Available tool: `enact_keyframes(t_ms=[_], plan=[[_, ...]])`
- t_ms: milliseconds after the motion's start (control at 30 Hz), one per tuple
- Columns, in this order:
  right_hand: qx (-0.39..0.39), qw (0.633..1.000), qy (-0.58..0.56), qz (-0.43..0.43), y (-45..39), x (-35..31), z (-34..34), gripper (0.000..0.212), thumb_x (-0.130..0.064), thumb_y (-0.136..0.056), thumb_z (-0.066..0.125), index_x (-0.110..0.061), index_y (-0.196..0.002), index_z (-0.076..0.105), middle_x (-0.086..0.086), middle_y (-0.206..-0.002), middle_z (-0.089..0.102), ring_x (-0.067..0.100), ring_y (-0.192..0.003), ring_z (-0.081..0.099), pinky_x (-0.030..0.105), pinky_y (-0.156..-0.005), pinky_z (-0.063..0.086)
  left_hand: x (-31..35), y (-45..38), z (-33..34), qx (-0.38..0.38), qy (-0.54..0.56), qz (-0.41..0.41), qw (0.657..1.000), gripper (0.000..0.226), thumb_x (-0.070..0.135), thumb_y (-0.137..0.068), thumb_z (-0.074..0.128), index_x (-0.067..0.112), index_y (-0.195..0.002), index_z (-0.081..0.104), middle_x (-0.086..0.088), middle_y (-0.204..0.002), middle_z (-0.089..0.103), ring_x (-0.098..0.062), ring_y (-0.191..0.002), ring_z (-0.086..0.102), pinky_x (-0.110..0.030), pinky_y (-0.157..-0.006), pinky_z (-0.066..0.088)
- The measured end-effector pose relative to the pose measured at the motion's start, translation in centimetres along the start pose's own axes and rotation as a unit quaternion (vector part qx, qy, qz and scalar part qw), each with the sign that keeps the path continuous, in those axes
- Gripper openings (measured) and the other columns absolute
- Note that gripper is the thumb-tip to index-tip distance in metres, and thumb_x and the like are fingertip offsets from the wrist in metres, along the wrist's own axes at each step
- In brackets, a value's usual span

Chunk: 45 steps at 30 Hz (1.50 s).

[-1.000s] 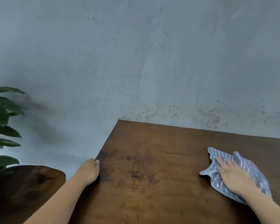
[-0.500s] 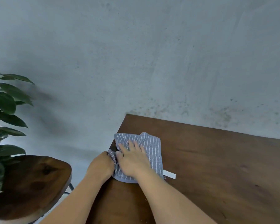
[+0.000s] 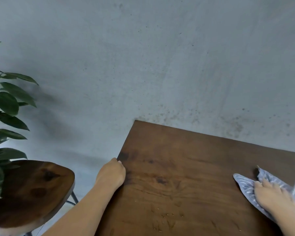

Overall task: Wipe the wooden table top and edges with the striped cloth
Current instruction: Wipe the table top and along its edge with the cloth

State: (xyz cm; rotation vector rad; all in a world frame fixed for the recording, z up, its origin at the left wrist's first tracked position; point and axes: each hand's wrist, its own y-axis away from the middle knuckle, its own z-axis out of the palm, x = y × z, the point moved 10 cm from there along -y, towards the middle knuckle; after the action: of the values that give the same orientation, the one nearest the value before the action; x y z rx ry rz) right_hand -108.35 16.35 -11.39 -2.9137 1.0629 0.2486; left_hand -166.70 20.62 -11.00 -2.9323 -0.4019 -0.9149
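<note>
While my left hand (image 3: 111,174) curls its fingers over the wooden table's (image 3: 186,167) left edge to steady me, my right hand (image 3: 272,196) presses the striped cloth (image 3: 243,184) flat, fingers spread, near the right side for broad contact.

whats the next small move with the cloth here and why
Probably sweep the cloth left and toward the near edge. The right hand presses it flat at the table's right side, while pale crumbs lie on the wood near the front middle, not yet reached. The left hand grips the left edge, which should steady the table.
</note>
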Motion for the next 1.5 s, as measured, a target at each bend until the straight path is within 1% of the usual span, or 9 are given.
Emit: enact_keyframes(t_ms=[133, 233, 367, 500, 633, 800, 1000, 1200, 1500], plan=[[-0.001, 0.998, -0.053, 0.031, 6.8, -9.7, 0.0, 0.059, -0.044, -0.097, 0.020, -0.020, -0.150, 0.034, 0.016, -0.155, 0.030, 0.034, -0.142, 0.025, 0.050, -0.116, 0.018, 0.4, 0.2, -0.2, 0.004, -0.003, 0.009, 1.000, 0.029, 0.014, -0.102, 0.027, 0.007, -0.106, 0.054, -0.009, -0.110, 0.059, -0.027, -0.102, 0.057, -0.035, -0.089, 0.047], [0.018, 0.985, -0.023, -0.171, 13.2, -22.5, 2.1, 0.057, -0.037, -0.095, 0.014, -0.021, -0.136, 0.050, 0.009, -0.145, 0.044, 0.031, -0.133, 0.037, 0.048, -0.111, 0.029, 0.1, 0.1, -0.1, 0.006, 0.010, 0.002, 1.000, 0.028, 0.016, -0.102, 0.027, 0.007, -0.103, 0.053, -0.011, -0.109, 0.060, -0.027, -0.100, 0.058, -0.034, -0.086, 0.047], [-0.057, 0.920, 0.004, -0.387, 23.4, -34.2, 4.7, 0.056, -0.044, -0.103, 0.009, -0.029, -0.157, 0.013, 0.003, -0.165, 0.003, 0.023, -0.151, -0.003, 0.044, -0.122, -0.002, 0.5, 0.6, -0.6, 0.016, 0.005, 0.016, 1.000, 0.029, 0.015, -0.101, 0.028, 0.005, -0.102, 0.055, -0.013, -0.112, 0.059, -0.030, -0.105, 0.056, -0.034, -0.087, 0.044], [-0.060, 0.904, -0.011, -0.423, 21.8, -31.0, 4.3, 0.055, -0.047, -0.104, 0.008, -0.033, -0.157, 0.010, -0.008, -0.163, 0.004, 0.015, -0.151, -0.003, 0.040, -0.123, -0.003, 0.3, 0.6, -0.5, 0.010, 0.010, 0.008, 1.000, 0.029, 0.016, -0.102, 0.027, 0.006, -0.103, 0.054, -0.013, -0.111, 0.060, -0.028, -0.103, 0.057, -0.032, -0.084, 0.043], [-0.013, 0.923, 0.052, -0.382, 13.8, -20.9, 3.1, 0.074, -0.041, -0.103, -0.002, -0.017, -0.129, 0.064, 0.006, -0.139, 0.057, 0.033, -0.126, 0.055, 0.054, -0.103, 0.043, 0.3, 0.7, -0.5, 0.002, 0.016, 0.005, 1.000, 0.030, 0.014, -0.102, 0.026, 0.005, -0.103, 0.054, -0.011, -0.110, 0.058, -0.027, -0.102, 0.056, -0.033, -0.086, 0.045], [-0.027, 0.993, 0.021, -0.113, 4.8, -5.6, 1.1, 0.065, -0.053, -0.096, 0.009, -0.029, -0.155, 0.022, -0.004, -0.162, 0.020, 0.018, -0.149, 0.017, 0.042, -0.122, 0.012, 0.0, 0.5, -0.3, -0.006, 0.041, -0.013, 0.999, 0.024, 0.015, -0.101, 0.028, 0.008, -0.095, 0.050, -0.012, -0.111, 0.059, -0.028, -0.102, 0.056, -0.032, -0.082, 0.044], [-0.015, 0.965, 0.055, -0.256, 13.5, -17.3, 1.4, 0.062, -0.042, -0.101, 0.003, -0.017, -0.156, 0.018, 0.006, -0.163, 0.014, 0.026, -0.150, 0.011, 0.039, -0.122, 0.009, -0.3, 0.3, -0.3, -0.011, 0.064, -0.029, 0.997, 0.021, 0.010, -0.099, 0.031, 0.008, -0.091, 0.050, -0.011, -0.109, 0.058, -0.028, -0.102, 0.056, -0.031, -0.080, 0.044], [-0.063, 0.881, 0.012, -0.470, 25.1, -35.1, 4.8, 0.054, -0.046, -0.104, 0.014, -0.033, -0.157, 0.013, 0.000, -0.165, 0.003, 0.017, -0.151, -0.002, 0.038, -0.123, 0.001, 0.1, 0.0, -0.5, -0.020, 0.032, 0.006, 0.999, 0.033, 0.004, -0.098, 0.028, -0.002, -0.110, 0.057, -0.017, -0.120, 0.057, -0.031, -0.111, 0.055, -0.032, -0.085, 0.042], [-0.097, 0.894, 0.030, -0.437, 33.3, -36.1, 5.7, 0.061, -0.044, -0.101, 0.019, -0.030, -0.156, -0.004, 0.007, -0.164, -0.007, 0.033, -0.150, -0.012, 0.052, -0.120, -0.007, -0.6, 1.2, -3.3, 0.082, 0.216, -0.024, 0.973, 0.052, 0.037, -0.103, 0.022, 0.002, -0.098, 0.059, -0.019, -0.108, 0.063, -0.035, -0.103, 0.055, -0.038, -0.089, 0.040]])
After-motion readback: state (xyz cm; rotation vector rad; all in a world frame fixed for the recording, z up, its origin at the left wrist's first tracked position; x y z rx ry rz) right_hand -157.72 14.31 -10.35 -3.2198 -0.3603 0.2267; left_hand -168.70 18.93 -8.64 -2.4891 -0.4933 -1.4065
